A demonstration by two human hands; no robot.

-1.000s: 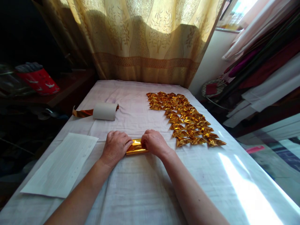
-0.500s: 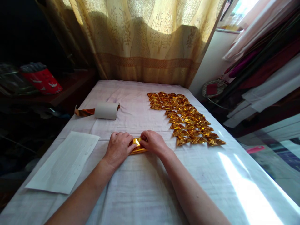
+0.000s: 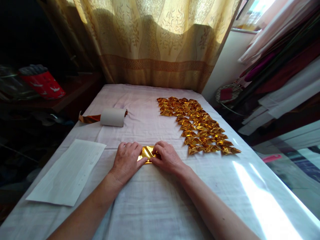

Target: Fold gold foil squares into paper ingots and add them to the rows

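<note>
Both hands press a small piece of gold foil (image 3: 147,154) flat on the cloth (image 3: 150,200) that covers the table. The left hand (image 3: 127,159) pins its left end with thumb and fingertips, and the right hand (image 3: 167,156) pinches its right end, so the foil is caught between them, probably to hold a fold sharp while the fingers crease it. Both hands are closed on the foil; only its middle shows between them.

Beyond the foil and to its right, a long patch of folded gold pieces (image 3: 197,126) lies in rows, its near end just beside the right hand. Beyond the foil to the left rests a white roll (image 3: 113,117) with a gold strip (image 3: 88,118) trailing from it, well apart from the hands. Left of the foil lies a white paper sheet (image 3: 67,171), near the left forearm. A curtain (image 3: 155,40) hangs behind the far end of the cloth. Nothing lies between the hands and the foil
</note>
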